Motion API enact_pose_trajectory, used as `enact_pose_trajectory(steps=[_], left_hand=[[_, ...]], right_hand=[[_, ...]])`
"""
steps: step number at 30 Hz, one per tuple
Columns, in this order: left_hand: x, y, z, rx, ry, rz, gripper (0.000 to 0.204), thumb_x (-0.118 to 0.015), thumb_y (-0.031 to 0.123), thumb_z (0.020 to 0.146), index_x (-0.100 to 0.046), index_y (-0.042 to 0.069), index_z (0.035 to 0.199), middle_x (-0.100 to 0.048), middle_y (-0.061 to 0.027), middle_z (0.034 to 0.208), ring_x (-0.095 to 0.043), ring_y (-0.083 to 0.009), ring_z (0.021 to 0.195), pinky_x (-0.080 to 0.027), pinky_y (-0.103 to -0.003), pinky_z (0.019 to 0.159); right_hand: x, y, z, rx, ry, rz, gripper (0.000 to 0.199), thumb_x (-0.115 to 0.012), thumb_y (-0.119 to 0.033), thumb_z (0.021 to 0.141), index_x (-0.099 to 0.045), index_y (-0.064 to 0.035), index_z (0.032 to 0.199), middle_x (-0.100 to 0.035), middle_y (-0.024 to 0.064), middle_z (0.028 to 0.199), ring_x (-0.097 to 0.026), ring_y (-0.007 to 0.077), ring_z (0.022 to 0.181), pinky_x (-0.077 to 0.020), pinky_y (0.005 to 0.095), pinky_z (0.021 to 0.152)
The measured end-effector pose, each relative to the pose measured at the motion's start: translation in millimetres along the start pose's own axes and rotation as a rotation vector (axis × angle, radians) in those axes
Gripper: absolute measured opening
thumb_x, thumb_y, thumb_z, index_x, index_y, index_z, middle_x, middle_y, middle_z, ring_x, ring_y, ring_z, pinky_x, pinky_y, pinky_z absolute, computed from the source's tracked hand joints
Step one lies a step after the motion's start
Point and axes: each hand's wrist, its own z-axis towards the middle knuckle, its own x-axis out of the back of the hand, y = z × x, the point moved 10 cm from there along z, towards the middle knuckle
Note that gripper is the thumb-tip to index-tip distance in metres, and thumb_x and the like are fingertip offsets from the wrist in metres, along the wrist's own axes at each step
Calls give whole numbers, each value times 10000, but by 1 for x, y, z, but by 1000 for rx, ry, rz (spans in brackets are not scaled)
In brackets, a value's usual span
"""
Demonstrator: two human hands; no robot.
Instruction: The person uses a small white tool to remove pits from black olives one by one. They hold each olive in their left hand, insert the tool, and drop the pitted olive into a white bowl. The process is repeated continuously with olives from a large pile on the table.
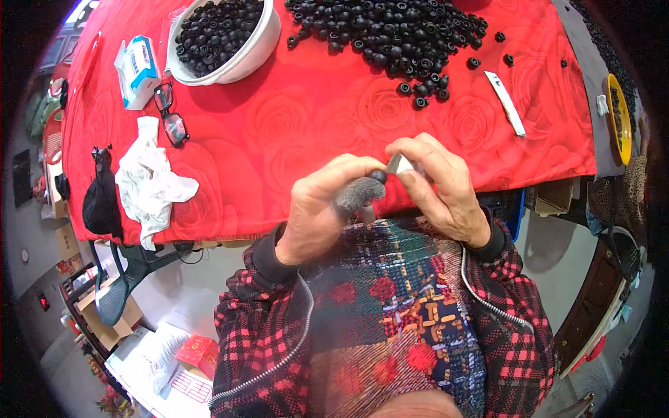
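Left hand (324, 212) pinches a small black rubber ring (378, 175) — right hand (439, 188) grips what looks like a blade (398, 164), just right of it.

My single head-worn fisheye view looks steeply down from just above my chest, facing forward across the red rose-patterned tablecloth-covered table (293, 132). Its near edge crosses mid-frame, close below me; its far edge runs beyond the top, and straight lines bow toward the rim.

To your far left on the red tablecloth (293, 118) lies a blue-and-white box (137, 71); a red carton (198, 352) (floor level) sits below
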Motion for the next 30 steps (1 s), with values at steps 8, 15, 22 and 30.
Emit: enact_pose_trajectory(steps=[8,15,22,30], left_hand=[[2,-3,3,-8,-12,54,247,-563,-44,894,-605,-10,1135,-572,-55,938,-597,-98,727,-496,-227,566],[2,-6,4,38,-21,38,249,-554,-46,896,-609,-11,1136,-573,-51,938,-588,-98,730,-490,-229,566],[3,-12,5,74,-39,33,253,-539,-42,904,-610,-2,1144,-581,-59,938,-598,-110,693,-488,-234,565],[5,-17,7,90,-32,11,264,-534,-47,901,-611,1,1149,-582,-59,929,-595,-110,672,-486,-234,553]], right_hand=[[-3,2,2,1,2,-35,228,-596,-73,847,-570,-1,1062,-548,150,798,-579,331,706,-454,399,602],[-5,4,4,2,-20,-62,236,-613,-64,824,-577,-1,1048,-548,144,782,-576,327,683,-454,397,586],[-5,6,4,-4,-35,-58,235,-623,-73,817,-581,0,1036,-543,143,779,-574,320,666,-451,394,569],[-6,10,4,14,-51,-61,237,-631,-81,817,-581,-1,1034,-542,141,780,-570,318,662,-453,391,570]])
